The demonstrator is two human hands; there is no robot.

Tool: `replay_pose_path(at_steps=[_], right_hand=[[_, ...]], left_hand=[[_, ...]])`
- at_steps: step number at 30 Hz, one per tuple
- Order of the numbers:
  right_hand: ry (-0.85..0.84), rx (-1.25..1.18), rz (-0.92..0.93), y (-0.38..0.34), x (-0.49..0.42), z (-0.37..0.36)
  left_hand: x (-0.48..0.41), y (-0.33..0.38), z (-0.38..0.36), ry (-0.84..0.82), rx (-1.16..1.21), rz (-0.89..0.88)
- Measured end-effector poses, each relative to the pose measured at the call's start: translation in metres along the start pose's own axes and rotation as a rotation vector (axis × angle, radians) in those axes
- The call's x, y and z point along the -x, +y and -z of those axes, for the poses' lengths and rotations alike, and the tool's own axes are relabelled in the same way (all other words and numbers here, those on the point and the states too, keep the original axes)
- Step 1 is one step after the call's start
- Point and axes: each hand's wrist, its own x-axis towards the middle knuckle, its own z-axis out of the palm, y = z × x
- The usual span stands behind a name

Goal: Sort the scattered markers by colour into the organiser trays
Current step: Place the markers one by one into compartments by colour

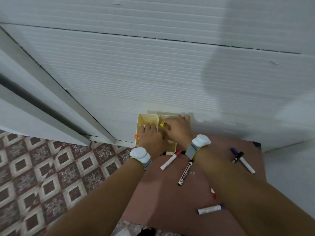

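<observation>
At the bench's far edge, the right hand (177,129) grasps a yellow marker (162,124) over the organiser (148,118) and should lower it upright, while the left hand (150,136) grasps an orange marker (136,136).

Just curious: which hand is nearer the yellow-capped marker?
Right. The right hand holds the yellow-capped marker over the cream organiser tray; the left hand is beside it, holding an orange-capped marker.

Cream organiser trays (148,118) stand against the wall, with capped markers (170,160) lying flat, scattered just before them.
</observation>
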Motion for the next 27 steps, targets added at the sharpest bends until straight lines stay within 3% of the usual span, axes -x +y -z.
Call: replay_pose_path(at_steps=[4,8,12,14,17,21,25,27], right_hand=[[-0.095,-0.044,0.034,0.006,0.002,0.005],[0.054,-0.240,-0.020,0.015,0.019,0.016],[0.249,-0.338,-0.160,0.053,0.059,0.031],[0.232,-0.398,-0.232,0.073,0.088,0.035],[0.068,-0.287,-0.419,0.102,0.137,0.027],[-0.168,-0.170,-0.489,0.129,0.204,0.006],[-0.458,-0.096,-0.370,0.133,0.254,-0.010],[-0.498,0.000,-0.277,0.136,0.274,-0.017]], left_hand=[[0.001,0.000,-0.006,0.012,0.013,0.033],[0.009,0.006,0.004,0.031,0.040,0.021],[0.020,0.035,0.026,0.314,0.310,-0.123],[0.029,0.057,0.032,0.328,0.485,-0.215],[0.041,0.094,0.025,0.036,0.484,-0.143],[0.043,0.115,-0.024,-0.327,0.334,-0.031],[0.042,0.116,-0.068,-0.454,0.340,-0.121],[0.040,0.121,-0.072,-0.480,0.305,-0.135]])
